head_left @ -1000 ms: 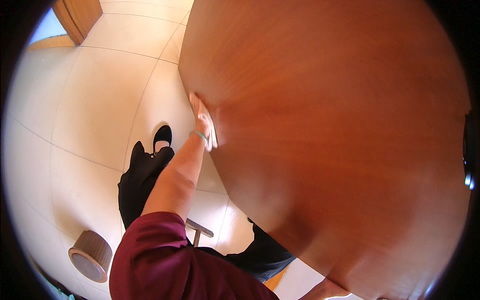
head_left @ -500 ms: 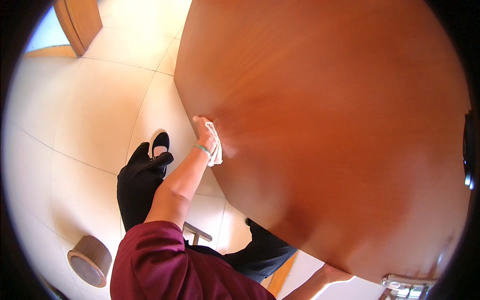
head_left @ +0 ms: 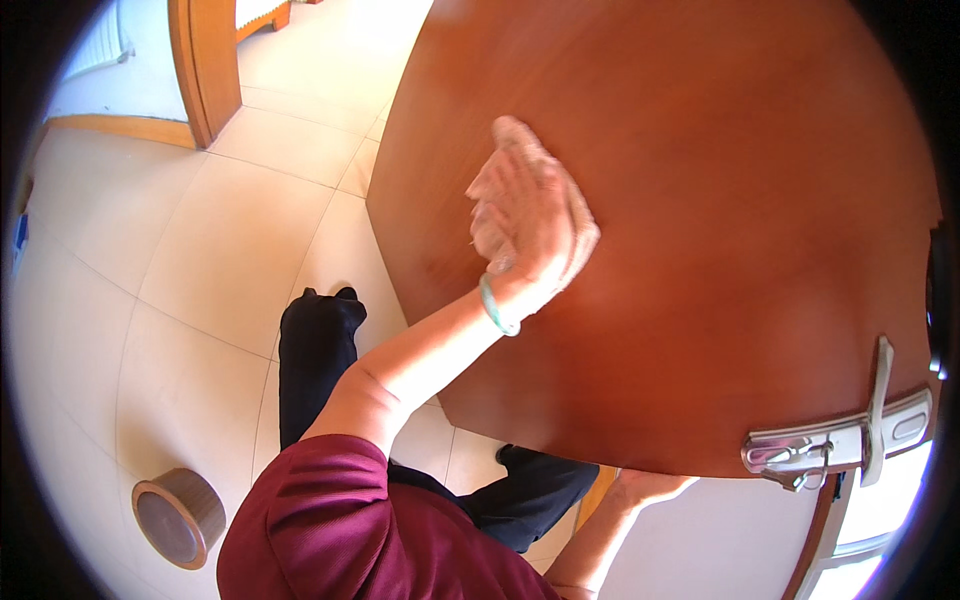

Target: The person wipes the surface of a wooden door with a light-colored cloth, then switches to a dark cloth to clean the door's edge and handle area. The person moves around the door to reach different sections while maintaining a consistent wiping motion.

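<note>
A reddish-brown wooden door (head_left: 720,250) fills the right half of the view. My left hand (head_left: 525,215), with a green bangle on its wrist, presses a folded pale cloth (head_left: 586,238) against its face. Motion blurs that hand and the cloth, but the fingers look closed over it. Down at the door's lower edge, my right hand (head_left: 655,486) touches the edge, its fingers mostly hidden. A silver handle and lock plate (head_left: 810,445), with keys (head_left: 823,462) hanging at it, sits at the door's lower right.
Pale tiles cover the floor (head_left: 230,240) on the left. A round brown bin (head_left: 180,518) stands at the lower left. Wooden door trim (head_left: 205,70) frames a wall at the upper left. Bright glass (head_left: 880,520) shows beyond the lock.
My left hand has moved with the cloth from near the door's left edge up and right onto its face. The view has shifted, bringing the whole handle into sight.
</note>
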Available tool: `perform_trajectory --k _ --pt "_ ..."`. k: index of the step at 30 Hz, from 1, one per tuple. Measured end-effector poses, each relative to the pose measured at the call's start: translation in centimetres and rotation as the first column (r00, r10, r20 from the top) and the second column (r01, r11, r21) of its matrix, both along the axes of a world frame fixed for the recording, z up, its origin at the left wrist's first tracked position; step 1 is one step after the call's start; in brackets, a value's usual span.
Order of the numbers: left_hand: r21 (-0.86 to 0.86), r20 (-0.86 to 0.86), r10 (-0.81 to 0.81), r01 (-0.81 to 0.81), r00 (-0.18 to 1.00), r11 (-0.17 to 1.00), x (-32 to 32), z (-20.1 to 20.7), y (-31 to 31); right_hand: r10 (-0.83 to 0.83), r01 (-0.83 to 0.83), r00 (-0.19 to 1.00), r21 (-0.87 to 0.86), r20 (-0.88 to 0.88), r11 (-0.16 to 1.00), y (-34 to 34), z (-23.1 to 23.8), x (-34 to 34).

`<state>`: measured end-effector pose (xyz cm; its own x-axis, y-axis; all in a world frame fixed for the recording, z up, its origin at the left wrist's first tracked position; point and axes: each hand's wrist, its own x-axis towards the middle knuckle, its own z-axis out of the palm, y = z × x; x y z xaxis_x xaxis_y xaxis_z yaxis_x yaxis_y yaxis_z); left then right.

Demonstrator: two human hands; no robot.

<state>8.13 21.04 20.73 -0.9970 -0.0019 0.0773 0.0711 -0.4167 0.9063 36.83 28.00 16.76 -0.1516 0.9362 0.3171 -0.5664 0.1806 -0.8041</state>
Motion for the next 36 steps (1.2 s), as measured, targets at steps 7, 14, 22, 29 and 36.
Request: perform_trajectory --k 7,14,22,29,36 --pt "-0.4 -0.809 -0.189 -0.285 0.557 0.871 8.5 8.9 -1.0 -0.011 0.011 1.0 0.03 -0.008 0.999 -0.1 -0.8 0.6" --pt "0.154 -0.944 0.18 -0.116 0.276 0.981 12.6 7.8 2.9 -0.056 0.055 0.996 0.018 0.065 0.998 -0.3 -0.9 0.8" --pt "-0.249 -0.804 -0.107 -0.168 0.585 0.954 7.8 -3.7 2.3 -0.23 0.218 0.953 0.08 0.199 0.973 -1.8 0.7 -1.4" --pt "-0.283 -0.152 0.043 -0.085 0.987 0.955 0.4 -17.9 2.4 -0.398 0.377 0.883 0.128 0.249 0.917 0.4 0.0 -0.5" --pt "0.281 0.484 -0.179 0.041 0.857 0.959 -4.6 -33.3 3.4 -0.48 0.407 0.78 0.258 0.401 0.876 2.1 -0.3 -0.1"
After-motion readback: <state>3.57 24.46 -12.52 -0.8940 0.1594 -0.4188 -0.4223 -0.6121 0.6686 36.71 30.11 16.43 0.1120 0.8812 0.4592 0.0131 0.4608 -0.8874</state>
